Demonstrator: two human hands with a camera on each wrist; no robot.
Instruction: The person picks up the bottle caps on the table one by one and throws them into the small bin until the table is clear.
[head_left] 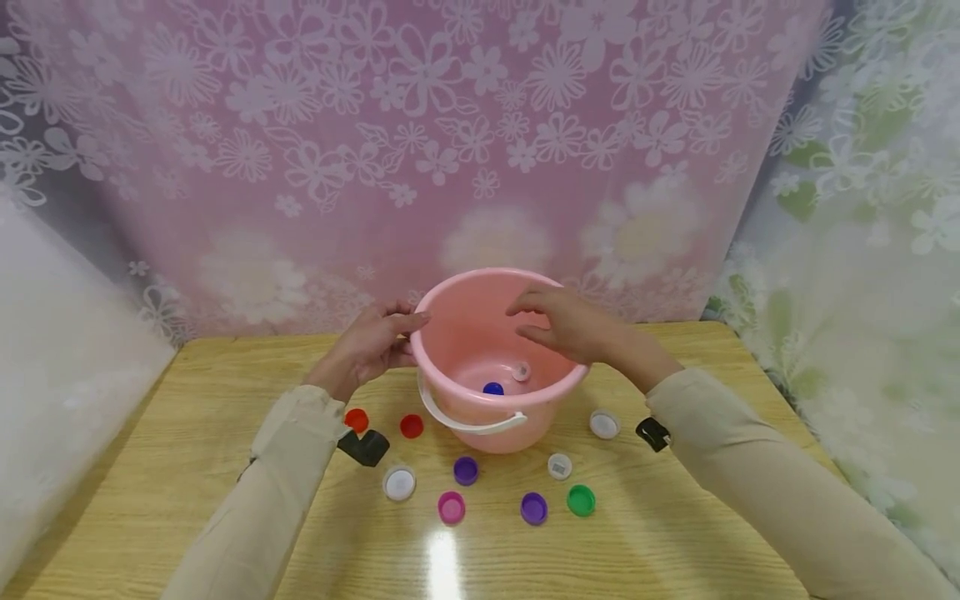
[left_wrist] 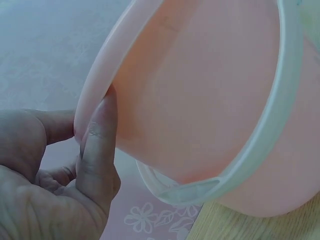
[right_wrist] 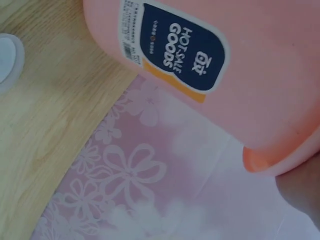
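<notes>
A pink bucket [head_left: 501, 439] stands on the table, its white handle [head_left: 435, 408] hanging down at the front. Inside at the bottom lie a blue bottle cap [head_left: 492, 389] and a white cap [head_left: 521, 372]. My left hand [head_left: 375, 343] pinches the left rim, the thumb [left_wrist: 100, 132] inside and fingers outside in the left wrist view. Over the bucket's opening at the right is my right hand [head_left: 564, 323], thumb and fingers apart with nothing between them. In the right wrist view a dark blue label [right_wrist: 185, 50] shows on the bucket's side, and the fingers are hidden.
Round the bucket's front lie loose caps: red [head_left: 412, 427], orange-red [head_left: 357, 420], white [head_left: 399, 483], pink [head_left: 452, 507], purple [head_left: 534, 508] and green [head_left: 581, 500] among them. Two more whitish caps [head_left: 604, 424] sit at the right. A pink flowered curtain [head_left: 360, 192] hangs behind the table.
</notes>
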